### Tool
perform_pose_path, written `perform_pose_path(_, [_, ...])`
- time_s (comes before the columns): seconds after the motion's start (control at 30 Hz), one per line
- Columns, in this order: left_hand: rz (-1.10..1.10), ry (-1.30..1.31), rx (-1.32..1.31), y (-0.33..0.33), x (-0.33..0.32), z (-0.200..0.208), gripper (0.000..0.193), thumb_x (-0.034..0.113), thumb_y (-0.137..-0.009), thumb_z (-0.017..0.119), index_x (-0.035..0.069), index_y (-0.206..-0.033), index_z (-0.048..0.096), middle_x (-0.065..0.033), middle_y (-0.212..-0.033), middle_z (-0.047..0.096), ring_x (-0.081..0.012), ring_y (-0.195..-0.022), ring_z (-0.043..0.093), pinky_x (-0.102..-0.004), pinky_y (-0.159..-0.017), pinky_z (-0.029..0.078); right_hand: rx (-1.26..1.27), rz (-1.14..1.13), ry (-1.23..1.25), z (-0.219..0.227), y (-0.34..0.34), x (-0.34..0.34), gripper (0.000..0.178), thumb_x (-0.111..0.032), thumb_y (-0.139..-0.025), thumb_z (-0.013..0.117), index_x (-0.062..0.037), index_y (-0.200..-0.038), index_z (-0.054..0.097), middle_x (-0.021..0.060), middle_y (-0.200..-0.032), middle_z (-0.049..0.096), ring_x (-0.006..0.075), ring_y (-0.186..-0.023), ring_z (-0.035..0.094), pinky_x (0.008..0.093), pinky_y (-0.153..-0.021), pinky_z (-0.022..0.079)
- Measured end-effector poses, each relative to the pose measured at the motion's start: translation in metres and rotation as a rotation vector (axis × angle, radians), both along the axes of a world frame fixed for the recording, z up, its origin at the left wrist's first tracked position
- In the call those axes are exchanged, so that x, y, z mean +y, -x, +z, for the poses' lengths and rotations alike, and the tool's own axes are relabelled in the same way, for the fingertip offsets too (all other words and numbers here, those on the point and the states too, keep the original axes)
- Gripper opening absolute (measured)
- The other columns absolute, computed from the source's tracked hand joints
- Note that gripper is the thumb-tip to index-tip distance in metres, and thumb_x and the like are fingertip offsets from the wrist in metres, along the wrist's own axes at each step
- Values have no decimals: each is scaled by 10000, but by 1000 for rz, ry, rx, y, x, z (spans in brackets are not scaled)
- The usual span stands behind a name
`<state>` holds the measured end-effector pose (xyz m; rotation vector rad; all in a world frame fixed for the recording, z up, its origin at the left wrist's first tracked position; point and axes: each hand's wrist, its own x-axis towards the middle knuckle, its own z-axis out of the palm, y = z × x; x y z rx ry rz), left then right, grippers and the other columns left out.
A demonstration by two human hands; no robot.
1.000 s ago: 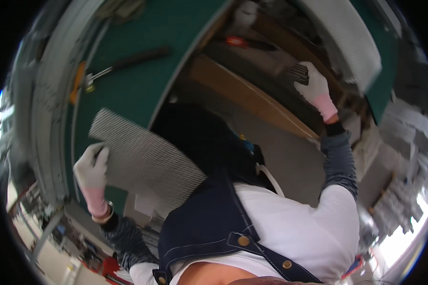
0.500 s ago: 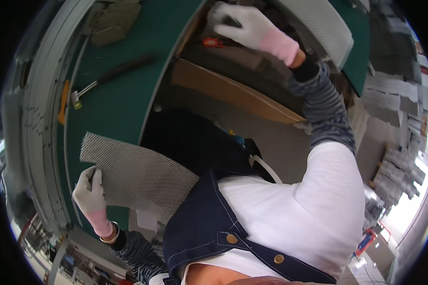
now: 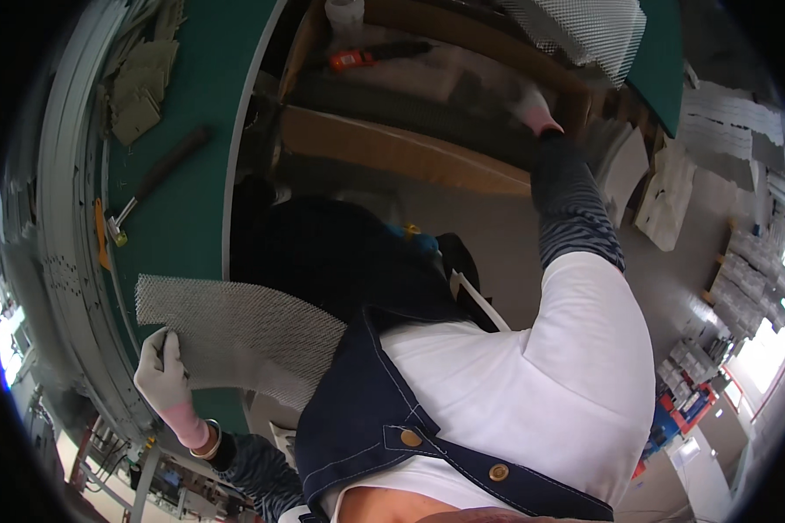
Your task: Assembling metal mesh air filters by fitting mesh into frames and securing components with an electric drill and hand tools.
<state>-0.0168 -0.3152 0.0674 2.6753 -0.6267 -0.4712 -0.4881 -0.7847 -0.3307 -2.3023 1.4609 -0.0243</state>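
Note:
My left hand (image 3: 164,370) grips the near edge of a silver metal mesh sheet (image 3: 235,327), thumb and fingers pinched together on it. The sheet curves across the green table's edge towards my body. My right hand (image 3: 534,112), in the same white glove with a pink cuff, reaches into the right end of an open cardboard box (image 3: 401,155). Its fingers are smeared by motion, so I cannot tell whether they hold anything. Dark mesh-like material (image 3: 366,98) lies in the box beside that hand.
On the green table (image 3: 205,87) lie a dark-handled hammer (image 3: 166,166), a yellow-orange tool (image 3: 102,235) and several grey-brown pieces (image 3: 139,91). A red-orange tool (image 3: 353,59) and a whitish cup-like thing (image 3: 346,16) are in the box's far left. More mesh sheets (image 3: 615,39) sit far right.
My right hand has moved right and down into the box, away from above its far left part. My left hand stays on the mesh sheet. The view has shifted, showing more of the box.

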Motion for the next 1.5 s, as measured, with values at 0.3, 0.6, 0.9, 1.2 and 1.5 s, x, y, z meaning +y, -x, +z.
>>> perform_pose_path(0.3, [3, -30, -33, 4, -4, 6, 150, 72, -892, 635, -31, -985, 688, 22, -633, 514, -18, -526, 396, -195, -471, 303, 390, 105, -182, 32, -75, 15, 382, -262, -832, 620, -119, -1186, 636, 181, -1191, 629, 334, -1145, 577, 430, -979, 459])
perform_pose_path(0.6, [-5, 3, 0, 0, -11, 12, 158, 69, -869, 647, -45, -973, 679, -13, -644, 558, -33, -561, 450, -213, -521, 367, 431, 702, 122, 30, -103, -5, 277, -143, -859, 542, -58, -1098, 654, 186, -1150, 632, 357, -1059, 599, 431, -905, 479])
perform_pose_path(0.9, [-183, 141, -84, -18, 15, 7, 148, 107, -827, 657, -16, -902, 694, -170, -762, 671, -253, -667, 662, -316, -634, 498, -442, 514, -106, 272, -236, 87, 274, -73, -710, 744, 0, -933, 603, 170, -991, 563, 346, -928, 592, 372, -811, 486])
perform_pose_path(1.2, [-183, 360, -154, -32, 73, -12, 161, 120, -802, 682, -18, -885, 691, -190, -779, 672, -309, -699, 671, -341, -663, 520, -901, 883, -243, 358, -521, 129, 325, -212, -837, 739, 54, -1014, 679, 86, -914, 654, 137, -816, 601, 269, -750, 485])
perform_pose_path(1.5, [-148, 281, -322, -36, 98, -51, 193, 220, -821, 664, 29, -814, 684, -129, -729, 671, -303, -681, 667, -379, -660, 532, -533, 1187, -279, 371, -503, 245, 120, -37, -818, 679, -16, -935, 662, 64, -792, 606, 132, -711, 589, 263, -639, 470])
